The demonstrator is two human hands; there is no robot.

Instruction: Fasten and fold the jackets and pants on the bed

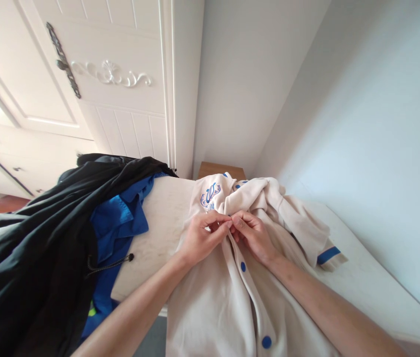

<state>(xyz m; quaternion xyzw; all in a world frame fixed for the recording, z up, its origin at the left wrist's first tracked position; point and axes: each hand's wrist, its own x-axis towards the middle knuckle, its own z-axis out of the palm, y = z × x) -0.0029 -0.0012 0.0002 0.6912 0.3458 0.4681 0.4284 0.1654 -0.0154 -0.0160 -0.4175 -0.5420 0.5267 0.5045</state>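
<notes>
In the head view, at the centre of the frame, the left hand [204, 239] and right hand [253, 237] pinch one cream top [210, 302] at its front edge. This seems close fingertip work; the next move calls for a steady pinch. Two blue buttons [243, 267] (both plain) show below; one black garment [57, 223] lies left.

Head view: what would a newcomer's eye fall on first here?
Probably the left hand and right hand, fingertips meeting mid-picture at the front edge of the cream garment, with two bright blue buttons below. Then the black garment heaped over a blue one at left.
</notes>
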